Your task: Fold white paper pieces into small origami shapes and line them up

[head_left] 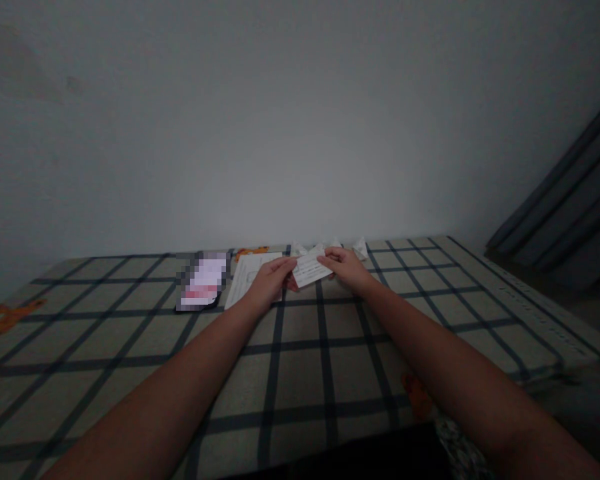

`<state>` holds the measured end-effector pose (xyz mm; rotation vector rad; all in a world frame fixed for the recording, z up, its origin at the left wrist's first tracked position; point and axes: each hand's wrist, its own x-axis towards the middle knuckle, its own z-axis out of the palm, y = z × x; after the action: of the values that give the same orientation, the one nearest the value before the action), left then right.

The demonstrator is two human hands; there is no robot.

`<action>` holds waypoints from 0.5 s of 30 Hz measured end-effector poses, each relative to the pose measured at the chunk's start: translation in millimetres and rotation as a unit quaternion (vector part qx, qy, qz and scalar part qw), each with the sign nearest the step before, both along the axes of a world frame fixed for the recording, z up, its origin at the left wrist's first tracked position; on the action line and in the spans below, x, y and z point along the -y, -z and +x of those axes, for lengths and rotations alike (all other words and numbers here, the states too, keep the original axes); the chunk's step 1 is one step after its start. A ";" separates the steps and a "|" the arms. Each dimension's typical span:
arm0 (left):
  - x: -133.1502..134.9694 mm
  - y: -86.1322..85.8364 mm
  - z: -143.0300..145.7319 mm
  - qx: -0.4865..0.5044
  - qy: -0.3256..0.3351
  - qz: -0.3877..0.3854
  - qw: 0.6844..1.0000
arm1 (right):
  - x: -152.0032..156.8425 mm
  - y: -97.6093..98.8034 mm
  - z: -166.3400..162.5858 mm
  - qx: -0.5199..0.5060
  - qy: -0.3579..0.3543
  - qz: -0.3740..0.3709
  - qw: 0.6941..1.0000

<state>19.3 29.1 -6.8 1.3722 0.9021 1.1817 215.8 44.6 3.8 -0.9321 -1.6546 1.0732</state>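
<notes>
Between my hands is a small white piece of paper [310, 270] with lines of dark print, tilted up off the checked cloth. My left hand [273, 277] pinches its left edge, thumb on top. The right hand [347, 267] grips its upper right corner between thumb and fingers. Under and beside my left hand lies a larger printed sheet [243, 283], partly covered by that hand. White folded or crumpled paper pieces [360, 249] stand just behind my hands, near the wall.
A phone [205, 280], its lit screen blurred out, lies left of the sheet. The checked cloth [300, 373] covers the surface up to a pale wall [300, 120]. A dark curtain [570, 180] hangs at the right, beyond the surface's edge.
</notes>
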 end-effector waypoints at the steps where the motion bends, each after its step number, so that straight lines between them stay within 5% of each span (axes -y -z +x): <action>1: -0.5 0.9 -0.2 -0.014 0.001 0.006 1.000 | 0.1 0.4 -0.5 0.003 -0.007 -0.007 1.000; 7: 1.7 -1.4 0.6 -0.029 -0.044 0.013 0.999 | -3.2 9.0 -3.0 -0.003 0.001 -0.009 1.000; 15: 0.3 -3.0 1.5 0.052 -0.085 -0.056 0.993 | 1.4 5.2 2.6 0.137 0.053 0.222 0.964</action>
<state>20.8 28.9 -3.8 1.1510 1.0103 1.2977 218.5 43.2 -1.4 -0.8811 -1.9407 0.4810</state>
